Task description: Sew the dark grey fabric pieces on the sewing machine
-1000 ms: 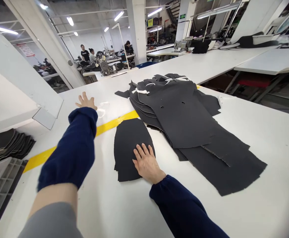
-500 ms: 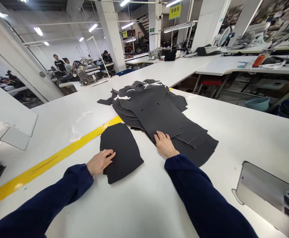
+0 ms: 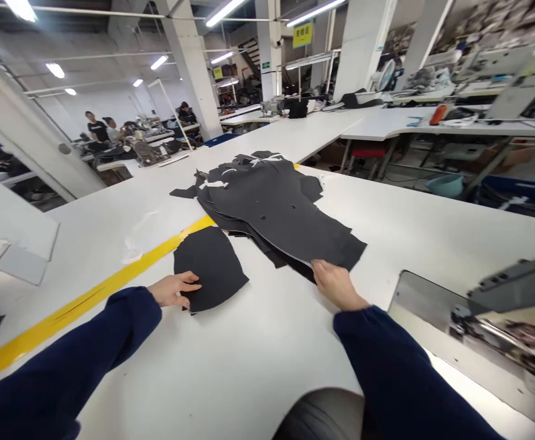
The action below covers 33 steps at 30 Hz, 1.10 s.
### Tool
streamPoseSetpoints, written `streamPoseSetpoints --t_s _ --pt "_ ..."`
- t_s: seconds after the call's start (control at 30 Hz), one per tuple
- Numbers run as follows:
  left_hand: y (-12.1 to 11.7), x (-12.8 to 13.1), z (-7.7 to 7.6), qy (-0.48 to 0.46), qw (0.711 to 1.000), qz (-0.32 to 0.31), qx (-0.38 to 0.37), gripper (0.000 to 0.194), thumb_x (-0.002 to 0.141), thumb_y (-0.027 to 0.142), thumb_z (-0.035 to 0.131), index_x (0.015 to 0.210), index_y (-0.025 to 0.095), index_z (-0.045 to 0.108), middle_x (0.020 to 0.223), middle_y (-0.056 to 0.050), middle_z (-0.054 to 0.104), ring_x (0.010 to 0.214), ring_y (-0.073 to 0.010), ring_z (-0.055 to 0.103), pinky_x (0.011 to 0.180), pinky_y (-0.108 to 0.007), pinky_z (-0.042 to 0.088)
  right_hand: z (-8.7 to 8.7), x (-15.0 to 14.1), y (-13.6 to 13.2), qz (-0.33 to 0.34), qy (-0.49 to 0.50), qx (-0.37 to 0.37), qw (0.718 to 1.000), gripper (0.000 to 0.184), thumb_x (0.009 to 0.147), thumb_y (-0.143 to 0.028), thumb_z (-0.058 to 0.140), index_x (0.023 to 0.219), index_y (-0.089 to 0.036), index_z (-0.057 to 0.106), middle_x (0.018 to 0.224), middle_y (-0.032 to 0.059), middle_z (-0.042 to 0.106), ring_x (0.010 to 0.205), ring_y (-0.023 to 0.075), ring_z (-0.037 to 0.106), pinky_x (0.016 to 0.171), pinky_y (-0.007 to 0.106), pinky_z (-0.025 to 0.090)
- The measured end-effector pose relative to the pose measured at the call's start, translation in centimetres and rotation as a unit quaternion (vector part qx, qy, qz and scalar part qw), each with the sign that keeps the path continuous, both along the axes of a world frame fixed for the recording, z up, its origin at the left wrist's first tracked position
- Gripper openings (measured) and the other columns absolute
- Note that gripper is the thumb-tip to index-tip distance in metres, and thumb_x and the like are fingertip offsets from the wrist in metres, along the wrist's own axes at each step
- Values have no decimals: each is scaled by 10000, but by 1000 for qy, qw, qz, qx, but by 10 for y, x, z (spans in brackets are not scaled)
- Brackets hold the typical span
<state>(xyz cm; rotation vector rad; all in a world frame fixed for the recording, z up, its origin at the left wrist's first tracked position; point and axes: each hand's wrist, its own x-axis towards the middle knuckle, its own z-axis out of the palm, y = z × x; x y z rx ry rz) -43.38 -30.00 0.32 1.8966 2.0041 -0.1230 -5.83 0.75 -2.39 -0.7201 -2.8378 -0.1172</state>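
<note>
Right hand [image 3: 338, 286] first: half a second ago it lay fingers-down on the near-left edge of the pile. Now it has shifted right and closed, thumb and fingers clamped on the near edge of the large dark panel [image 3: 290, 223]. That edge is slightly raised; a dark gap shows beneath it. The stepped pieces seen at the pile's near end in the previous frame are mostly hidden now. View has swung a little rightward; more of the sewing machine [image 3: 515, 305] shows at the near right.

Large panel: on top of the pile, mid-table, two small holes [image 3: 262, 217] around its middle. Long axis runs slantwise, from the far left by the white ties [image 3: 215, 184] to a blunt end at the near right.

Small dark panel [image 3: 216, 260]: flat on the white table [image 3: 258, 360], left of the pile and apart from its near part, its far end by the yellow tape [image 3: 111, 284]. Narrower end points away from the wearer, leaning a touch left; wider edge faces near and right.

Left hand [image 3: 170, 290]: fingers part-bent and a little apart, tips resting on the small panel's left side, thumb at its near-left edge. Much as before. Can't tell whether the thumb is under the cloth.

Navy sleeves [image 3: 125, 333] on both arms. Other people [image 3: 97, 128] in the far left background.
</note>
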Motion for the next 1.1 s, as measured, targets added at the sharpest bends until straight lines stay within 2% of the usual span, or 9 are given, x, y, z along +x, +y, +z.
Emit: streamPoseSetpoints --t_s 0.17,0.27,0.53,0.67,0.77,0.87,0.93,1.0,1.1 --pt "2 -9 2 -4 999 -37 -2 387 854 440 501 1170 270 644 1262 -74 549 1055 -210 606 919 -283 479 -56 184 -62 -44 126 20 991 308 949 -216 316 1089 -161 584 1142 85 633 834 148 656 603 224 499" --pt "-3 -10 -2 52 997 -54 9 439 819 430 529 1216 262 612 1328 -78 517 1102 -229 587 926 -283 479 -68 247 -104 -80 126 58 987 290 936 -225 342 1085 -179 587 1206 78 600 984 166 624 750 261 514" --pt "-20 -6 -23 157 979 -119 53 441 851 348 355 1130 185 655 1249 -95 594 1052 -228 607 882 -313 497 -71 251 -147 -136 89 63 985 372 865 -57 363 1150 -130 590 1276 127 537 1209 265 473 971 415 401" --pt "28 11 9 205 952 -104 200 352 786 229 325 899 266 656 910 9 686 857 -193 594 833 -366 453 -75 249 -153 -146 109 45 982 410 837 -29 350 1150 -118 599 1266 137 545 1224 279 457 978 436 407" --pt "113 73 54 219 902 -114 353 318 742 165 318 851 284 593 787 47 627 790 -181 528 804 -381 384 -76 246 -159 -155 125 38 979 434 808 -8 346 1134 -118 610 1246 138 558 1240 288 441 983 461 412" --pt "200 194 76 144 891 -277 330 307 695 152 378 901 218 596 784 -22 614 743 -184 510 759 -364 350 -77 242 -166 -159 142 26 977 474 770 22 343 1134 -119 612 1250 137 554 1255 288 422 995 480 412" --pt "241 289 66 93 878 -385 269 262 685 173 430 889 175 595 726 -50 590 700 -188 502 737 -365 340 -76 240 -173 -157 151 17 976 501 751 44 335 1139 -122 606 1241 134 555 1265 284 409 998 484 416" --pt "265 375 40 54 856 -470 211 216 739 183 445 906 158 579 740 -52 590 689 -179 507 745 -361 339 -72 239 -180 -162 168 8 972 510 742 59 328 1131 -120 603 1241 149 540 1264 284 406 986 480 431" --pt "280 459 -7 34 838 -515 177 189 832 183 419 944 143 566 875 -76 602 791 -190 527 742 -350 346 -63 239 -191 -211 207 -17 955 496 749 62 332 1118 -133 600 1346 186 418 1277 293 384 944 456 467"
